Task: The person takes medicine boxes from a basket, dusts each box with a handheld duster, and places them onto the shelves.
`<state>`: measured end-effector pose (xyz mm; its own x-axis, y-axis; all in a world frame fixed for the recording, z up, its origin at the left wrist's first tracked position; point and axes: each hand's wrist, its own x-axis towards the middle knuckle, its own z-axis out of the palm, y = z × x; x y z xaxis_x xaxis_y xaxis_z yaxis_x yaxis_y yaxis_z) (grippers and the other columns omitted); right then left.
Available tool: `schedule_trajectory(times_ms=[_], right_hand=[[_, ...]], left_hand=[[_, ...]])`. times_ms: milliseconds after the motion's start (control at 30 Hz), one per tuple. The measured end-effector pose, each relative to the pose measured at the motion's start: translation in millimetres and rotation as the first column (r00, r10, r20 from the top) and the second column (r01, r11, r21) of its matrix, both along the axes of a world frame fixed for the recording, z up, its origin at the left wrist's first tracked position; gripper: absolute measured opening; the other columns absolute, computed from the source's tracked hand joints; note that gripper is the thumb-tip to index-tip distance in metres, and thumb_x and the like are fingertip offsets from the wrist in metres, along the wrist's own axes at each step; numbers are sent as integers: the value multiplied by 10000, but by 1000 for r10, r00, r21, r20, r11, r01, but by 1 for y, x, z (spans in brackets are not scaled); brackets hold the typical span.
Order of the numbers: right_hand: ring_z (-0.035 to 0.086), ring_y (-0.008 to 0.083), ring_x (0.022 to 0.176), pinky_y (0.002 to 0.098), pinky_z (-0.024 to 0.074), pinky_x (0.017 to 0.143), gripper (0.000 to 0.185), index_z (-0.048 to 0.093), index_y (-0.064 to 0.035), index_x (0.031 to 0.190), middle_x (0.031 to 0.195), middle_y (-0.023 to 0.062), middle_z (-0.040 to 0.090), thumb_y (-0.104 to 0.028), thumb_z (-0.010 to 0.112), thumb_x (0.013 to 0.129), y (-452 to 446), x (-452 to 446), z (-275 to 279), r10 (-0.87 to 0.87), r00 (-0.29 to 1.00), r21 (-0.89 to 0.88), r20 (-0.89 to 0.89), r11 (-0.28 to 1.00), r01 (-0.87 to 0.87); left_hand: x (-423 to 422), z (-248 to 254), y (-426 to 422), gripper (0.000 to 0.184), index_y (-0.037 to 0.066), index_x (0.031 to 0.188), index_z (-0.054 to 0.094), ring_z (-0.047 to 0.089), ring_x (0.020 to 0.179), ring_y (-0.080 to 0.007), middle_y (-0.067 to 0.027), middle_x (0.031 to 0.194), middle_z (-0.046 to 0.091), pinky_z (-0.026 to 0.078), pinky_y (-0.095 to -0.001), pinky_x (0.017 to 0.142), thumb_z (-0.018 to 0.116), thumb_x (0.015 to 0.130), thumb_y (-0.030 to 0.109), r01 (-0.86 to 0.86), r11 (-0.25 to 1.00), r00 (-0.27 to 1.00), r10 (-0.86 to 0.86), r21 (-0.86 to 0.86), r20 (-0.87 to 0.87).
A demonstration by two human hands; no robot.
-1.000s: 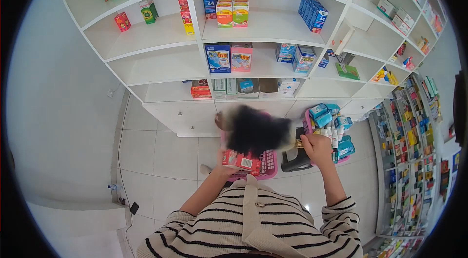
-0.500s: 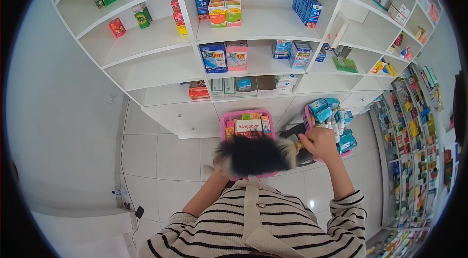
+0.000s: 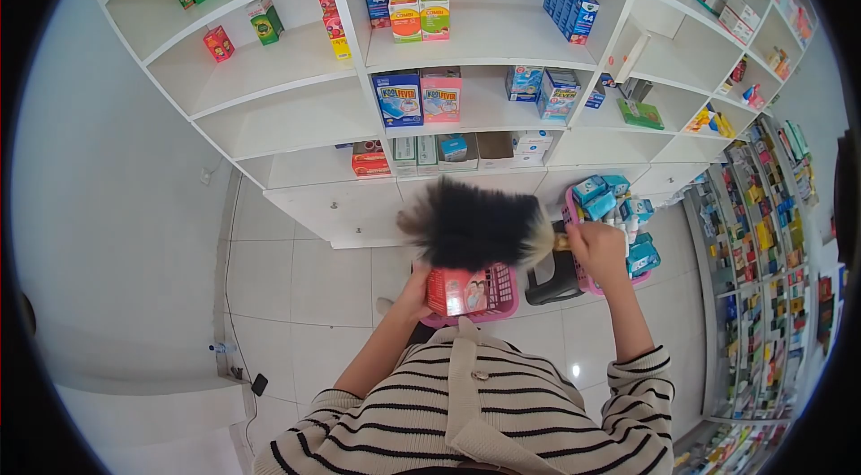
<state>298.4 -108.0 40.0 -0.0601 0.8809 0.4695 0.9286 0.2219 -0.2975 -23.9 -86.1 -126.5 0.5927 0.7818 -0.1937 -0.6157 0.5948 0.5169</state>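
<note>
My right hand (image 3: 599, 251) is closed round the short handle of a feather duster (image 3: 475, 226), whose black head with a pale base points left. The duster's left end is smeared by motion. Below it, my left hand (image 3: 414, 294) grips the left side of a red box (image 3: 446, 292) with a picture of people on its front. The duster head hides the box's far part, and most of my left fingers are out of sight. Under the box stands a pink basket (image 3: 508, 294); the duster and box cover most of its inside.
A second pink basket (image 3: 642, 278) with blue packs (image 3: 599, 205) stands at the right beside a dark stool (image 3: 549, 288). White shelves (image 3: 484, 35) with medicine boxes rise in front. A packed display rack (image 3: 753, 296) lines the right side. A cable (image 3: 230, 296) runs along the left wall.
The duster has moved up and away from my body, now covering the basket's far side. The red box in my left hand has come into view below it.
</note>
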Motion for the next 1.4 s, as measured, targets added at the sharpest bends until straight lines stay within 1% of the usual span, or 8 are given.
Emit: schedule_trajectory(times_ms=[133, 233, 333, 700, 767, 833, 900, 1400], right_hand=[[563, 336, 503, 417, 423, 493, 461, 635, -17, 600, 523, 143, 563, -352, 564, 909, -4, 4, 11, -167, 972, -260, -164, 958, 120], [570, 345, 514, 430, 425, 505, 488, 663, -19, 606, 522, 159, 564, -384, 554, 910, -9, 1, 29, -151, 947, -492, -282, 870, -8], [573, 343, 514, 422, 426, 509, 478, 672, -21, 615, 530, 160, 570, -392, 571, 899, -12, -7, 22, -152, 988, -278, -8, 950, 143], [557, 340, 501, 410, 405, 464, 406, 667, -44, 639, 527, 141, 556, -348, 586, 895, -20, -25, 11, -85, 985, -181, -149, 982, 57], [554, 340, 496, 407, 403, 459, 394, 666, -50, 638, 533, 140, 559, -340, 590, 893, -21, -32, -1, -47, 972, -169, -231, 986, 7], [542, 341, 484, 406, 395, 453, 384, 654, -53, 633, 541, 138, 557, -328, 592, 893, -23, -37, -19, -133, 977, -110, -166, 987, 116], [541, 340, 483, 406, 390, 452, 382, 645, -44, 632, 546, 144, 553, -316, 590, 895, -28, -39, -29, -52, 976, -133, -211, 991, 24], [538, 309, 499, 386, 394, 476, 248, 580, 15, 635, 569, 150, 543, -87, 585, 861, -61, -69, -114, -142, 810, 50, -569, 977, 206]], left_hand=[[7, 43, -2, 499, 57, 1391, 361, 563, 1140, -202, -90, 1265, 560, 459, -382, 980, 543, 967, 248, -195, 960, 959, 229, 199, -166], [-1, 41, 6, 608, 65, 1440, 261, 549, 1109, -163, -101, 1255, 526, 467, -334, 943, 593, 930, 94, 40, 879, 887, 187, 476, -421], [9, 85, 3, 708, 64, 1448, 203, 564, 1065, -188, -137, 1203, 522, 467, -324, 929, 630, 884, 52, -14, 714, 802, 426, 700, -419], [-6, 72, 12, 691, 8, 1433, 168, 532, 1103, -168, -136, 1216, 513, 455, -320, 929, 603, 898, 46, 90, 794, 779, 321, 602, -539], [-13, 47, 22, 484, 13, 1363, 385, 498, 1148, -137, -40, 1247, 510, 432, -301, 963, 573, 920, 70, 231, 759, 691, 313, 609, -652], [-6, 37, 25, 420, 19, 1320, 441, 524, 1120, -146, -43, 1198, 552, 447, -303, 941, 557, 952, 186, 57, 791, 756, 365, 609, -544], [1, 48, 24, 491, 68, 1373, 390, 476, 1222, -221, -100, 1330, 480, 387, -412, 1041, 561, 946, 240, -194, 970, 942, 225, 145, -247], [10, 98, 41, 594, 46, 1320, 472, 486, 1247, -270, -128, 1312, 532, 373, -441, 1068, 452, 951, 512, -240, 969, 926, 248, -64, 285]])
